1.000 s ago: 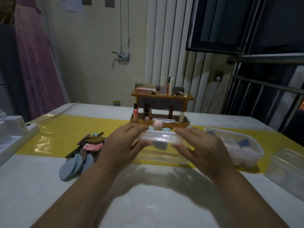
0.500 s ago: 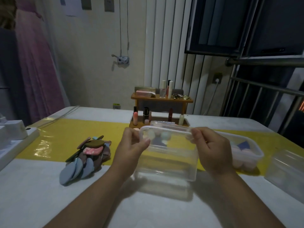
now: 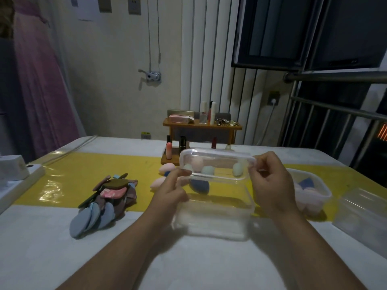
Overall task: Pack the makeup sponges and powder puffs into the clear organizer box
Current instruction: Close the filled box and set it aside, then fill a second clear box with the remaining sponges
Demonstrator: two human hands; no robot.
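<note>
Change noted: half a second ago the clear plastic lid [image 3: 217, 162] was only starting to rise off the clear rectangular organizer box [image 3: 213, 225]. It is now held above the box at frame centre, so the box stands open and packing can begin.

The right hand [image 3: 272, 185] pinches the lid's right end between thumb and fingers. The left hand [image 3: 170, 189] is at the left end, but it is blurred and its grip cannot be determined.

The box appears empty. Egg-shaped pastel makeup sponges [image 3: 167, 167] lie just behind it, and the flat blue, pink and brown powder puffs [image 3: 104, 201] are heaped at centre left.

A second clear tub [image 3: 320, 185] sits just beside the box at right, which limits room there. In my judgement the bare white tabletop [image 3: 41, 248] at lower left is the best place to set the lid down.
</note>
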